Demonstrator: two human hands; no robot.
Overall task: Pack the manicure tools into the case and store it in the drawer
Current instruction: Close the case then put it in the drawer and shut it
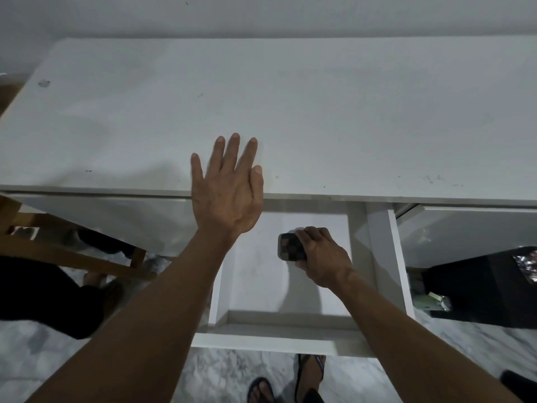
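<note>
Inside the open drawer (247, 286), our right hand (322, 257) clamps the checkered case (290, 247) — small, stiff, probably light — across its sides; left hand (229, 187) spread flat, empty.

A white desk (290, 112) is standing against a plain pale wall (261, 13), its top scuffed in places. Grey marbled floor (232, 376) is showing below. A wooden chair (58, 242) is sitting at left, a black bin (479, 289) at right. Dim, even light is falling.
</note>
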